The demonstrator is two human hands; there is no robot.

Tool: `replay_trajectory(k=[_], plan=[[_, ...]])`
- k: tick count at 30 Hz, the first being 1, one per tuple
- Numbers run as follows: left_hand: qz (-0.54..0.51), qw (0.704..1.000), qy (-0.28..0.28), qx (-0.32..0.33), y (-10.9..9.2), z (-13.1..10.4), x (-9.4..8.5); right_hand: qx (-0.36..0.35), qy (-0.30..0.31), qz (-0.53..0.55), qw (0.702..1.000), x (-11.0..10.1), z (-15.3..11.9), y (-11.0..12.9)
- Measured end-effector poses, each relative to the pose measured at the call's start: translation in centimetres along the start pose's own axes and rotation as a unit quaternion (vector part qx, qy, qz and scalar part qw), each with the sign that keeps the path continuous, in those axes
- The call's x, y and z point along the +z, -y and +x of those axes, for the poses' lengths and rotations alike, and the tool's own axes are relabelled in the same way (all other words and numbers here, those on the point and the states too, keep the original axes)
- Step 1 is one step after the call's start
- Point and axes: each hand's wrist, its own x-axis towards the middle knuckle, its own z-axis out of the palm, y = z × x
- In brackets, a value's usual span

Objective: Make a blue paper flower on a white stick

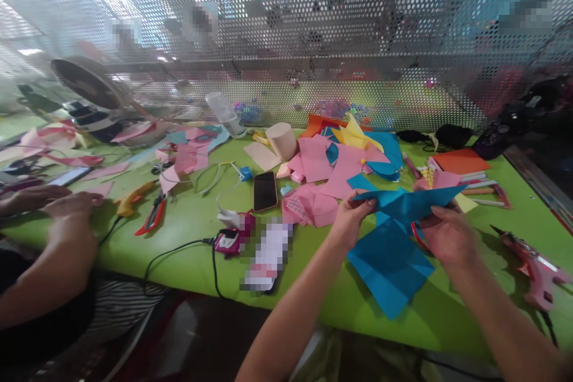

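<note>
Between my two hands a folded blue sheet (pixel 407 203) is stretched out above the table; whether it is paper or felt I cannot tell. My left hand (pixel 351 219) pinches its left end. At the other end, my right hand (pixel 452 237) is closed on the sheet's lower edge. A red loop (pixel 419 237), which looks like a scissors handle, shows at the right palm; its blades are hidden. Flat on the table just below lies a square blue sheet (pixel 391 268), creased down the middle.
Pink sheets (pixel 316 158) are heaped behind my hands, beside a cream roll (pixel 282 141). A pink glue gun (pixel 535 274) lies at the right. Left of centre are two phones, one a dark phone (pixel 265 191), and red pliers (pixel 153 215). A co-worker's hands (pixel 67 203) rest at far left.
</note>
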Motion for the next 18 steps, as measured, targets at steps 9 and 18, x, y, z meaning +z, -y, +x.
replay_trajectory(k=[9, 18], plan=[[0.005, 0.999, -0.027, 0.016, -0.11, -0.04, 0.08, 0.005, -0.051, 0.029, 0.998, 0.04, 0.26, -0.38], [0.014, 0.999, -0.035, 0.015, 0.02, 0.1, -0.02, 0.032, -0.068, 0.097, 0.992, 0.38, 0.28, 0.07]])
